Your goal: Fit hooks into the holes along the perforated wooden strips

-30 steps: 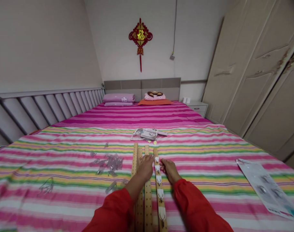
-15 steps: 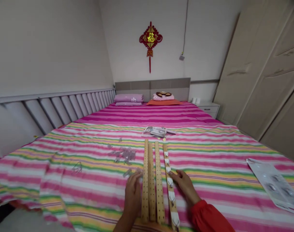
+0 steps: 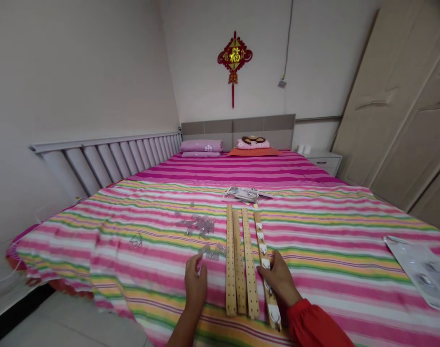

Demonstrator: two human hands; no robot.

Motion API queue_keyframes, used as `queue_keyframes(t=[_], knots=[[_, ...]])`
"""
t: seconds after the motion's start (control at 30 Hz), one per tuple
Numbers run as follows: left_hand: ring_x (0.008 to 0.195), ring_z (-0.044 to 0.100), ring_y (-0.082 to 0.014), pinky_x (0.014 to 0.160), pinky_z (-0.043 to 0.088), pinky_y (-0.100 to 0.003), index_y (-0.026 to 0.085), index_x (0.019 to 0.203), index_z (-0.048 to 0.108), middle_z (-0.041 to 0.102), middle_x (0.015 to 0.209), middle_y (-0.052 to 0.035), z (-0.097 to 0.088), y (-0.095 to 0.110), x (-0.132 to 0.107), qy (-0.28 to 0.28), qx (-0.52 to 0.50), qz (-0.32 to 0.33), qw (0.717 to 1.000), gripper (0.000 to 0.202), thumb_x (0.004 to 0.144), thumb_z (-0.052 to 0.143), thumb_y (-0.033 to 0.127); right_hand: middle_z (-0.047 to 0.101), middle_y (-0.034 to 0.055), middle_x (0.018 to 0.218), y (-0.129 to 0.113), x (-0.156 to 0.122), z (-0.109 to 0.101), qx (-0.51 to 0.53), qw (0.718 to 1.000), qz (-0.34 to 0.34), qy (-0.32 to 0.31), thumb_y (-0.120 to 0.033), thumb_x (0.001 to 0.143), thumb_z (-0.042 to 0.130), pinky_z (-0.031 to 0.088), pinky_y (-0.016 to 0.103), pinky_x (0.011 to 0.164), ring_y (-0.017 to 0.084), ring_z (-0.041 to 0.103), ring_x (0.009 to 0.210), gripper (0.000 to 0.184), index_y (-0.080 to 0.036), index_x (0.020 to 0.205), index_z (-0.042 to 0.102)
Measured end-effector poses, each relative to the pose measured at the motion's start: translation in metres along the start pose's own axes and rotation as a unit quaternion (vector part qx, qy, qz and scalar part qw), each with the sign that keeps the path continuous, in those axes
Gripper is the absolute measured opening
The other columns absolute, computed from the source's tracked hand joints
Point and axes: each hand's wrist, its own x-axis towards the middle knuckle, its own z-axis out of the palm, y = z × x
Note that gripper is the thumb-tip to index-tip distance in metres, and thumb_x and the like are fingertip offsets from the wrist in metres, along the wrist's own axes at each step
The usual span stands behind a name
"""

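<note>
Your left hand [image 3: 195, 284] has shifted away from the strips, leftward, and your right hand [image 3: 281, 282] has come nearer to you along the strip it works at; the view has turned a little too. That strip, the narrow pale-wood strip with white plastic hooks [image 3: 264, 257], lies at the right of the row, pointing away from you. Your right thumb reaches across it around the fourth and fifth hooks, with the fingers at its right side; you are probably steadying it on the soft cloth, but I cannot tell how firmly the fingers close. Your left thumb and forefinger stand slightly apart with nothing visible between them, just beside the small clear plastic pieces [image 3: 202, 224].

The three bare pale-wood strips with drilled holes [image 3: 251, 270] lie between your hands, perhaps kept side by side for easy reach; they stand in the way of a straight move across. Beneath everything spreads the multicoloured striped cloth [image 3: 162, 284]. Beyond the strips sits a heap of clear packaging [image 3: 243, 193]; a thin tangled loop [image 3: 135, 240] lies far left, and a large clear blister pack [image 3: 419, 272] well to the right.
</note>
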Motion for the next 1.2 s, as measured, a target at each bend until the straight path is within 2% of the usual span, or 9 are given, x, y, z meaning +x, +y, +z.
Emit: queue_keyframes(t=[0.13, 0.23, 0.43, 0.5, 0.67, 0.83, 1.03, 1.13, 1.2], knots=[[0.091, 0.06, -0.0237, 0.077, 0.052, -0.038, 0.016, 0.098, 0.063, 0.059, 0.098, -0.01, -0.002, 0.004, 0.001, 0.012, 0.008, 0.004, 1.0, 0.028, 0.075, 0.055, 0.03, 0.056, -0.0053, 0.063, -0.005, -0.003, -0.001, -0.054, 0.998, 0.029, -0.002, -0.021, 0.06, 0.061, 0.041, 0.029, 0.055, 0.02, 0.057, 0.061, 0.029, -0.024, 0.084, 0.045], [0.09, 0.06, -0.0232, 0.078, 0.052, -0.038, 0.017, 0.096, 0.064, 0.058, 0.099, -0.0102, -0.003, 0.009, -0.001, -0.01, 0.02, 0.027, 0.999, 0.026, 0.077, 0.054, 0.031, 0.058, -0.0039, 0.067, -0.01, -0.008, -0.003, -0.068, 0.997, 0.034, 0.001, -0.021, 0.06, 0.06, 0.042, 0.029, 0.056, 0.02, 0.059, 0.064, 0.033, -0.022, 0.091, 0.048], [0.103, 0.055, -0.0249, 0.089, 0.047, -0.042, 0.018, 0.098, 0.066, 0.06, 0.105, -0.0108, 0.004, 0.027, 0.006, -0.052, 0.123, 0.085, 0.987, 0.025, 0.083, 0.049, 0.028, 0.061, -0.0025, 0.073, -0.01, -0.023, -0.009, -0.063, 0.996, 0.055, -0.04, -0.023, 0.063, 0.057, 0.043, 0.029, 0.057, 0.021, 0.06, 0.066, 0.047, -0.02, 0.109, 0.046], [0.11, 0.051, -0.0267, 0.094, 0.043, -0.046, 0.02, 0.096, 0.067, 0.06, 0.112, -0.0109, 0.009, 0.036, 0.013, -0.063, 0.174, 0.099, 0.978, 0.024, 0.083, 0.048, 0.025, 0.058, -0.0047, 0.067, -0.005, -0.027, -0.01, -0.061, 0.995, 0.069, -0.049, -0.028, 0.065, 0.058, 0.043, 0.03, 0.057, 0.02, 0.06, 0.063, 0.053, -0.019, 0.116, 0.044], [0.126, 0.04, -0.0311, 0.099, 0.035, -0.052, 0.02, 0.083, 0.068, 0.055, 0.13, -0.0105, 0.026, 0.055, 0.031, -0.103, 0.287, 0.077, 0.949, 0.023, 0.086, 0.045, 0.025, 0.051, -0.006, 0.061, 0.009, -0.028, -0.009, -0.047, 0.994, 0.098, -0.02, -0.053, 0.065, 0.06, 0.042, 0.033, 0.058, 0.023, 0.057, 0.065, 0.09, -0.005, 0.135, 0.032], [0.131, 0.035, -0.0307, 0.102, 0.03, -0.054, 0.017, 0.07, 0.064, 0.055, 0.132, -0.0129, 0.038, 0.059, 0.04, -0.132, 0.333, 0.049, 0.932, 0.021, 0.083, 0.048, 0.023, 0.048, -0.0068, 0.062, 0.014, -0.028, -0.008, -0.026, 0.994, 0.104, -0.01, -0.063, 0.063, 0.06, 0.042, 0.032, 0.057, 0.022, 0.055, 0.064, 0.096, -0.004, 0.135, 0.036], [0.124, 0.043, -0.033, 0.099, 0.033, -0.053, 0.02, 0.058, 0.059, 0.062, 0.123, -0.0109, 0.04, 0.059, 0.048, -0.089, 0.252, 0.022, 0.963, 0.016, 0.073, 0.055, 0.019, 0.049, -0.0069, 0.061, 0.009, -0.028, -0.013, 0.025, 0.993, 0.113, -0.013, -0.062, 0.062, 0.063, 0.041, 0.031, 0.056, 0.021, 0.055, 0.062, 0.1, -0.001, 0.136, 0.035], [0.12, 0.047, -0.0332, 0.098, 0.035, -0.049, 0.021, 0.052, 0.058, 0.067, 0.115, -0.0087, 0.036, 0.063, 0.054, -0.055, 0.14, -0.024, 0.988, 0.017, 0.068, 0.059, 0.024, 0.049, -0.0069, 0.058, 0.007, -0.027, -0.016, 0.064, 0.991, 0.117, -0.013, -0.06, 0.063, 0.064, 0.04, 0.03, 0.054, 0.02, 0.056, 0.06, 0.096, -0.003, 0.135, 0.038], [0.113, 0.053, -0.0305, 0.094, 0.04, -0.044, 0.021, 0.052, 0.058, 0.07, 0.106, -0.0076, 0.034, 0.068, 0.057, -0.051, 0.033, -0.089, 0.994, 0.017, 0.067, 0.062, 0.028, 0.048, -0.0079, 0.055, 0.008, -0.026, -0.018, 0.102, 0.987, 0.123, -0.007, -0.058, 0.064, 0.065, 0.039, 0.03, 0.051, 0.02, 0.055, 0.056, 0.088, -0.007, 0.132, 0.042]])
